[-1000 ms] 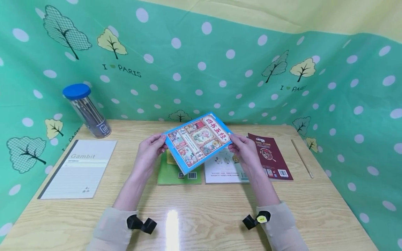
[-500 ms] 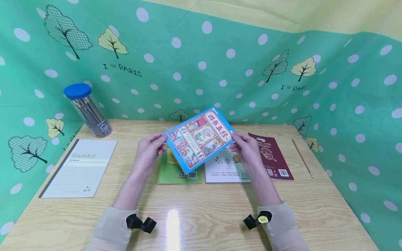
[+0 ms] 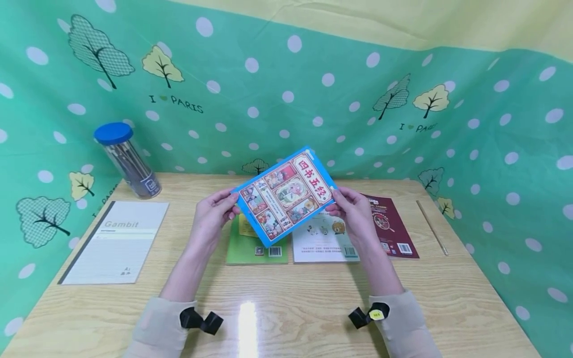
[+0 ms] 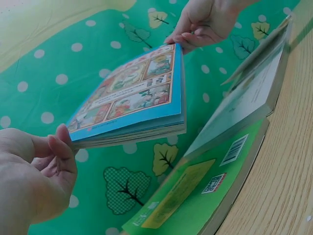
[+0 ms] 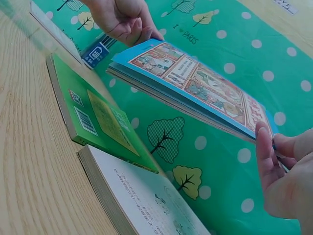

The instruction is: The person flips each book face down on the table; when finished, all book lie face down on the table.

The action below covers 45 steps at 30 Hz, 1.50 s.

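Observation:
A blue-bordered picture book [image 3: 284, 195] hangs tilted in the air above the desk, its far end raised. My left hand [image 3: 214, 214] pinches its left corner, and my right hand [image 3: 353, 211] pinches its right edge. From the left wrist view the blue book [image 4: 132, 100] shows its page block, with my left hand [image 4: 46, 171] at the near corner. From the right wrist view the same book [image 5: 195, 88] floats over the books below, my right hand [image 5: 283, 176] at its edge. Beneath it lie a green book [image 3: 250, 246] and a white book [image 3: 324, 241].
A maroon booklet [image 3: 391, 226] lies right of the white book. A Gambit notebook [image 3: 114, 242] lies at the left, with a blue-lidded clear canister [image 3: 127, 161] behind it. A thin stick [image 3: 431, 227] lies near the right edge. The wooden desk [image 3: 286, 293] is walled by green dotted cloth.
Both hands have lifted the blue book a little and tipped its far end higher. The books on the desk have not moved.

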Available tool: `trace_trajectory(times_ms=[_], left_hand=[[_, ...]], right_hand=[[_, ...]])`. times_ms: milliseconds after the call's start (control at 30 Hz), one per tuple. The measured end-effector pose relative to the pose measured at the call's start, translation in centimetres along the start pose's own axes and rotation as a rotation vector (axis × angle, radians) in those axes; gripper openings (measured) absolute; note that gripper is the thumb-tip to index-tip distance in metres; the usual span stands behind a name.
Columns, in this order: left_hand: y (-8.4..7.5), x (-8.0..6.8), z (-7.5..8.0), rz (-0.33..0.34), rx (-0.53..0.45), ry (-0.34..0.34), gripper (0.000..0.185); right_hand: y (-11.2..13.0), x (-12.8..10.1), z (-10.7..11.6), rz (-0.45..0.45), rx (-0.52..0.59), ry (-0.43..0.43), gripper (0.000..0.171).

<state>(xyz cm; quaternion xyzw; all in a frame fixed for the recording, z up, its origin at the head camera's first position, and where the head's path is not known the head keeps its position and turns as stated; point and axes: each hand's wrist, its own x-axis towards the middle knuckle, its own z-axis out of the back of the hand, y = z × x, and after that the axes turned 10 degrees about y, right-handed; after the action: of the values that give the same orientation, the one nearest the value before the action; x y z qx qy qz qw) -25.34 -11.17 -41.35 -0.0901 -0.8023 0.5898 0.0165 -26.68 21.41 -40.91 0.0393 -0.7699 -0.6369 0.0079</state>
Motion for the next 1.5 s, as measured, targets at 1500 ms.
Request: trace_trajectory(times_ms=[1500], left_hand=[[-0.20, -0.48, -0.25, -0.264, -0.104, 0.131, 0.039]], right_hand=[[0.39, -0.45, -0.53, 0.286, 0.307, 0.140, 0.019]])
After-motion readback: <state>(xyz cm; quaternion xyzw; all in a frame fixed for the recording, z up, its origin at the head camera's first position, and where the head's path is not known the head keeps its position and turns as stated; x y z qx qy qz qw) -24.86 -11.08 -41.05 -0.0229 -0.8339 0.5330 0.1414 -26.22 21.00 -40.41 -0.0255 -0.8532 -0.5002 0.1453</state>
